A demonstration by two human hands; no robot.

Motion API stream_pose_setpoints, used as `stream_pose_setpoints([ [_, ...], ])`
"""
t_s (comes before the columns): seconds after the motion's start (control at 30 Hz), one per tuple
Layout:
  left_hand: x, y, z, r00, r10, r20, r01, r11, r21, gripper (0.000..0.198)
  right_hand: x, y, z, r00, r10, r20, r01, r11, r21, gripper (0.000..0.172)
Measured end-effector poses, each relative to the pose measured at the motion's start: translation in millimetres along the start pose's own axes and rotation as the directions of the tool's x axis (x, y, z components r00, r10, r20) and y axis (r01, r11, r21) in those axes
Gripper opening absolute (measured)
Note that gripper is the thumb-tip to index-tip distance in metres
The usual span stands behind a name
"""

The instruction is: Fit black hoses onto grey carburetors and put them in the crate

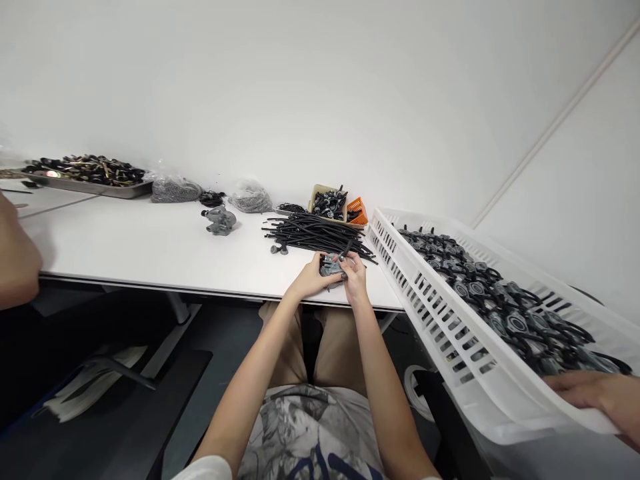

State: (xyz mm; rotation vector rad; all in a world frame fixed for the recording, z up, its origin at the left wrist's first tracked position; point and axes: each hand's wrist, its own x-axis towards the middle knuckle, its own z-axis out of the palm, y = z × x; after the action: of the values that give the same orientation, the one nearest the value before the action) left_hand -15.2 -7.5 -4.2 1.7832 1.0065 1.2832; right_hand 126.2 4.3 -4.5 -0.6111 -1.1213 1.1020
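My left hand [310, 277] and my right hand [355, 278] are both closed around a grey metal housing [330, 267] above the front edge of the white table. A short black piece sticks up from it beside my right fingers; whether it is fixed on cannot be told. Just beyond my hands lies a heap of black rubber hoses [320, 232]. Two small round dark fittings [279, 249] rest left of the heap. Farther left on the table stand similar grey housings [219, 221], close together.
A white slotted crate [440, 320] full of housings with black hoses stands right; another person's hand [595, 397] touches its rim. Behind are a yellow bin [319, 189], an orange basket [361, 208], plastic bags [250, 197] and a metal tray [125, 192]. Another person's arm [15, 260] shows left.
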Motion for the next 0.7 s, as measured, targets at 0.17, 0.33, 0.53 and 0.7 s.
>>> stream_pose_setpoints([
  [0.17, -0.8, 1.5, -0.1, 1.000, -0.012, 0.009, 0.013, 1.000, -0.029, 0.061, 0.1, -1.7, -0.7, 1.000, 0.009, 0.018, -0.010, 0.999, 0.034, 0.027],
  [0.33, -0.6, 0.6, 0.3, 1.000, -0.021, 0.013, 0.021, 0.998, -0.052, 0.065, 1.4, 0.3, -3.1, 1.000, -0.005, 0.028, 0.004, 1.000, 0.024, 0.025],
  [0.53, -0.7, 1.9, 1.0, 1.000, -0.010, 0.009, 0.011, 0.998, -0.056, 0.061, 4.6, 6.7, -5.3, 1.000, -0.022, -0.017, 0.021, 0.999, -0.036, 0.029],
  [0.7, -0.6, 4.1, 0.0, 0.999, -0.030, -0.037, 0.030, 1.000, -0.004, 0.059, 6.2, 5.8, -4.6, 0.999, 0.015, -0.040, -0.016, 0.999, -0.032, 0.027],
])
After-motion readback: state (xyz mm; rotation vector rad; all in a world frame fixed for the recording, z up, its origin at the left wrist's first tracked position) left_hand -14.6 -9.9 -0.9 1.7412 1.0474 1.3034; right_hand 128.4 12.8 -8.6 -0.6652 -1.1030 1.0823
